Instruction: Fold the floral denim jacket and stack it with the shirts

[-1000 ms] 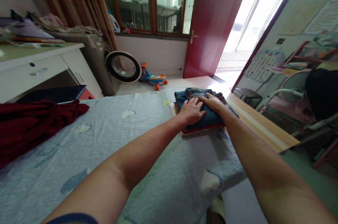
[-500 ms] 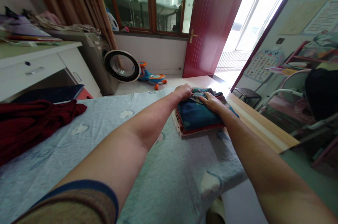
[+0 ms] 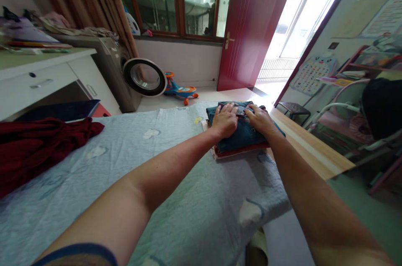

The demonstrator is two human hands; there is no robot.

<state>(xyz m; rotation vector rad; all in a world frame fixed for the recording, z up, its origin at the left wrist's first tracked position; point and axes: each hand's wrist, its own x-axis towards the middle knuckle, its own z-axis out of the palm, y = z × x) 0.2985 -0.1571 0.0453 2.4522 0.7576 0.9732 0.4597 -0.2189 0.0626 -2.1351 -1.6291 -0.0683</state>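
A dark blue folded denim garment [image 3: 234, 140] lies on top of a small stack of folded clothes [image 3: 241, 152], whose reddish and pale edges show beneath it. My left hand [image 3: 225, 121] presses flat on the left part of the denim, fingers stretched away from me. On its right part rests my right hand [image 3: 261, 121], fingers reaching inward over the cloth with the thumb apart; its fingertips touch a bunched, lighter patch between the hands. The stack sits near the far right corner of a bed with a pale blue patterned cover [image 3: 176, 153].
Dark red cloth [image 3: 47, 144] lies heaped at the bed's left. Beyond stand a white desk [image 3: 47, 78], a washing machine with its round door open [image 3: 145, 77] and a blue-orange ride-on toy [image 3: 180, 91]. A red door [image 3: 248, 27], a stool [image 3: 293, 109] and a pink chair [image 3: 337, 117] are rightward.
My left hand has gone from gripping the garment's far left edge to lying flat on it. The garment's far edge now lies flatter and wider. My right hand has shifted slightly right.
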